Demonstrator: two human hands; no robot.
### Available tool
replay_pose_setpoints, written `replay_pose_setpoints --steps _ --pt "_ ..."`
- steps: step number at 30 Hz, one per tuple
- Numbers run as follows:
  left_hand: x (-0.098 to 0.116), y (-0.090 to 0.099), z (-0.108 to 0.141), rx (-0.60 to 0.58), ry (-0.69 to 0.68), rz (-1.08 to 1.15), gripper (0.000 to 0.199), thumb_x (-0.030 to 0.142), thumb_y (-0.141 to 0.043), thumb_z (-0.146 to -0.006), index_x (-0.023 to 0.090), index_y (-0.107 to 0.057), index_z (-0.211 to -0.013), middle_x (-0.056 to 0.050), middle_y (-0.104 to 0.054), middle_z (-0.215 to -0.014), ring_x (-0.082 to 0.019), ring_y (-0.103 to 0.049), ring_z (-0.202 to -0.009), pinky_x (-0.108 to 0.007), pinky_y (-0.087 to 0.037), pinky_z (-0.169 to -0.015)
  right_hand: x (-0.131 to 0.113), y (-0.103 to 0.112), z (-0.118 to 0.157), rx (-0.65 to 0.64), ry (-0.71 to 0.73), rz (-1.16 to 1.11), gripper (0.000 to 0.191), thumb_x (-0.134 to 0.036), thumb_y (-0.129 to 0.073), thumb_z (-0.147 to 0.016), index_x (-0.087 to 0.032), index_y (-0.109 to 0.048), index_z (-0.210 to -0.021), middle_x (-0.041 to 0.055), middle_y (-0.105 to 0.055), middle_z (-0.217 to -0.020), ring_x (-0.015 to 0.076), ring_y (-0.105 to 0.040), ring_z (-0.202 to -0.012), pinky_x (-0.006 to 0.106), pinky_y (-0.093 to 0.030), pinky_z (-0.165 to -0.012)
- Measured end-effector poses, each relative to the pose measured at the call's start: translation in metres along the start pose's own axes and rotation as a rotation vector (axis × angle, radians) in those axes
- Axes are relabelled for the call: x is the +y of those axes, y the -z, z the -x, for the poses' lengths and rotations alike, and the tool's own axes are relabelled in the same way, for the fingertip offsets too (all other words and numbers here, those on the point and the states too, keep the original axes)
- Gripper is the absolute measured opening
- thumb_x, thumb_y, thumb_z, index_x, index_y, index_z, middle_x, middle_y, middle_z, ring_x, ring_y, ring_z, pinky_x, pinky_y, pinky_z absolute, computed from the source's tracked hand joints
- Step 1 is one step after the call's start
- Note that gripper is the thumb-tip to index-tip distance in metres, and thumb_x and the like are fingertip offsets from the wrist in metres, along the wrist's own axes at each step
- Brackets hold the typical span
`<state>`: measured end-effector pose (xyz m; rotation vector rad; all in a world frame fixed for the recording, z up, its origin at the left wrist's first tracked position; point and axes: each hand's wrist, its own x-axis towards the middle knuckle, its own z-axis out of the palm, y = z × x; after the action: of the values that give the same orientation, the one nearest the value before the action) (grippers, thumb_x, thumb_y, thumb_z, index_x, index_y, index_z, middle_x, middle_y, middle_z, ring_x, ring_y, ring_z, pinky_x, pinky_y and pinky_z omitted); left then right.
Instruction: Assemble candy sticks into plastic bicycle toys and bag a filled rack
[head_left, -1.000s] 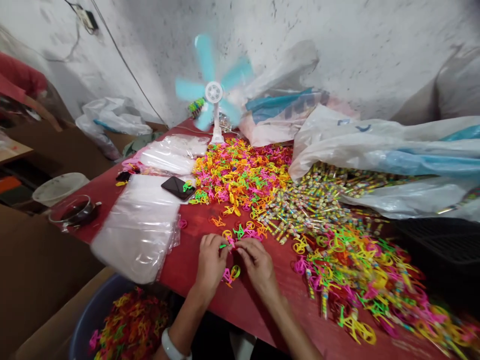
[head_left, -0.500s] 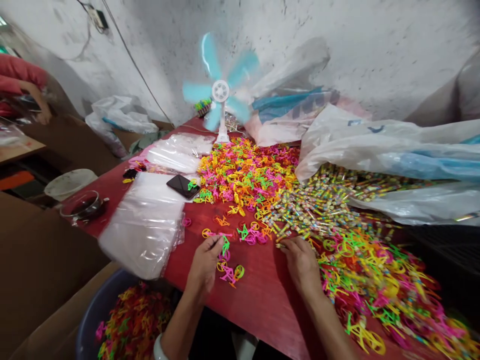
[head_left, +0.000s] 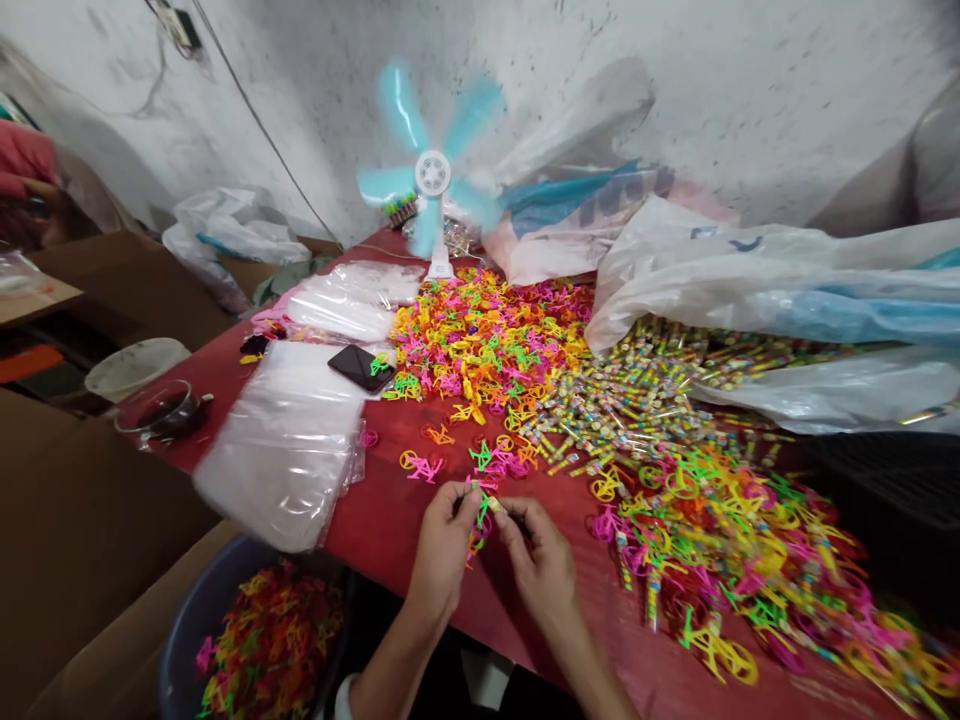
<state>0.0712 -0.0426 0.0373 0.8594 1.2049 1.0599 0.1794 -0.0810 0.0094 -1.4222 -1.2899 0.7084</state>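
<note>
A green plastic part (head_left: 484, 514) is held over the near middle of the red table (head_left: 390, 512); it is gripped by the left hand (head_left: 444, 545), whose thumb and forefinger are pinched narrow; a small pale yellow piece (head_left: 495, 505) is held between the thumb and fingertips of the right hand (head_left: 544, 558), close against the green part; whether the two are joined cannot be told. Pink and orange parts below the left fingertips are partly hidden by the hand; a pink and yellow part (head_left: 424, 468) is seen apart, to the left of the hands. On the far side, a heap of coloured parts (head_left: 487, 340) is spread before a fan (head_left: 433, 173), whose blades are blurred; to its right, patterned sticks (head_left: 622, 410) are piled, partly covered by white plastic sheeting (head_left: 750, 270); at near right, a mixed heap (head_left: 735, 560) of parts and sticks is observed. To the left, clear bags (head_left: 281, 450) are laid flat, with a dark phone (head_left: 360, 368) resting at their far end; a glass cup (head_left: 174, 412) is placed farther left; at near left, more parts are contained in a blue tub (head_left: 176, 630).
</note>
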Motion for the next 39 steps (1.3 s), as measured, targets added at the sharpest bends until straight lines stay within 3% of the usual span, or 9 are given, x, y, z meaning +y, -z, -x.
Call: replay_pose_setpoints --steps 6,12,20,22,25,28,30,33,39 --pt "-0.01 0.003 -0.001 0.075 -0.084 -0.085 0.026 0.043 -0.06 -0.076 0.019 -0.052 -0.068 0.004 -0.049 -0.063 -0.011 -0.044 -0.06 -0.023 -0.037 -0.06 0.0 0.0 -0.004 -0.113 -0.051 -0.124 0.019 -0.036 -0.055 -0.088 -0.02 -0.066 -0.083 0.0004 -0.063 -0.074 0.0147 -0.058 -0.069 0.025 -0.047 -0.065" --pt "-0.016 0.008 -0.001 0.017 -0.086 -0.111 0.027 0.042 -0.057 -0.077 0.02 -0.046 -0.065 0.004 -0.044 -0.063 -0.012 -0.041 -0.061 -0.024 -0.035 -0.059 -0.003 0.002 -0.005 -0.182 -0.196 -0.291 0.029 -0.043 -0.061 -0.082 -0.019 -0.059 -0.067 -0.0045 -0.049 -0.057 0.0105 -0.044 -0.052 0.022 -0.038 -0.05" --pt "-0.007 0.0 -0.003 -0.053 -0.176 -0.35 0.021 0.037 -0.052 -0.084 0.021 -0.053 -0.07 0.001 -0.054 -0.07 -0.015 -0.05 -0.07 -0.026 -0.04 -0.065 -0.007 0.019 -0.004 -0.12 -0.18 -0.13 0.035 -0.053 -0.058 -0.082 -0.019 -0.064 -0.073 -0.0005 -0.058 -0.061 0.0142 -0.053 -0.056 0.025 -0.045 -0.053" --pt "-0.005 0.01 -0.013 -0.042 -0.29 -0.461 0.018 0.034 -0.051 -0.085 0.021 -0.06 -0.077 -0.003 -0.06 -0.08 -0.018 -0.055 -0.079 -0.029 -0.044 -0.075 -0.008 0.046 -0.008 0.033 -0.118 0.053 0.033 -0.051 -0.056 -0.084 -0.019 -0.065 -0.081 0.0025 -0.063 -0.068 0.0169 -0.058 -0.061 0.027 -0.047 -0.056" --pt "0.001 0.04 -0.037 0.132 -0.507 -0.685 0.019 0.025 -0.047 -0.087 0.02 -0.064 -0.093 -0.008 -0.063 -0.1 -0.022 -0.057 -0.097 -0.038 -0.044 -0.091 -0.013 0.1 -0.017 0.402 0.104 0.509 0.032 -0.046 -0.056 -0.084 -0.017 -0.065 -0.094 0.01 -0.068 -0.083 0.024 -0.062 -0.073 0.038 -0.048 -0.07" --pt "0.006 0.068 -0.058 0.221 -0.498 -1.046 0.029 0.012 -0.048 -0.083 0.018 -0.063 -0.107 -0.013 -0.06 -0.12 -0.028 -0.051 -0.114 -0.047 -0.039 -0.099 -0.016 0.13 -0.026 0.638 0.322 0.872 0.025 -0.03 -0.055 -0.084 -0.014 -0.065 -0.099 0.0165 -0.067 -0.098 0.0324 -0.06 -0.095 0.049 -0.042 -0.086" --pt "0.007 0.076 -0.065 0.141 -0.44 -1.267 0.033 0.009 -0.053 -0.079 0.02 -0.064 -0.109 -0.012 -0.06 -0.123 -0.03 -0.051 -0.115 -0.05 -0.039 -0.097 -0.009 0.124 -0.032 0.558 0.427 0.889 0.024 -0.02 -0.049 -0.085 -0.015 -0.064 -0.103 0.0152 -0.066 -0.104 0.0305 -0.058 -0.102 0.047 -0.041 -0.089" --pt "0.005 0.076 -0.067 0.043 -0.449 -1.394 0.025 0.013 -0.056 -0.081 0.018 -0.065 -0.104 -0.012 -0.065 -0.115 -0.03 -0.056 -0.107 -0.047 -0.043 -0.093 0.017 0.091 -0.044 0.25 0.477 0.839 0.031 -0.007 -0.04 -0.085 -0.018 -0.065 -0.1 0.0098 -0.068 -0.097 0.0241 -0.059 -0.094 0.039 -0.045 -0.084" --pt "-0.002 0.084 -0.059 0.178 -0.448 -0.978 0.023 0.018 -0.044 -0.087 0.016 -0.061 -0.103 -0.011 -0.069 -0.1 -0.024 -0.064 -0.093 -0.036 -0.049 -0.083 0.066 0.056 -0.066 0.032 0.335 0.947 0.028 -0.008 -0.045 -0.084 -0.02 -0.067 -0.097 0.0088 -0.066 -0.1 0.0238 -0.055 -0.089 0.036 -0.044 -0.077"
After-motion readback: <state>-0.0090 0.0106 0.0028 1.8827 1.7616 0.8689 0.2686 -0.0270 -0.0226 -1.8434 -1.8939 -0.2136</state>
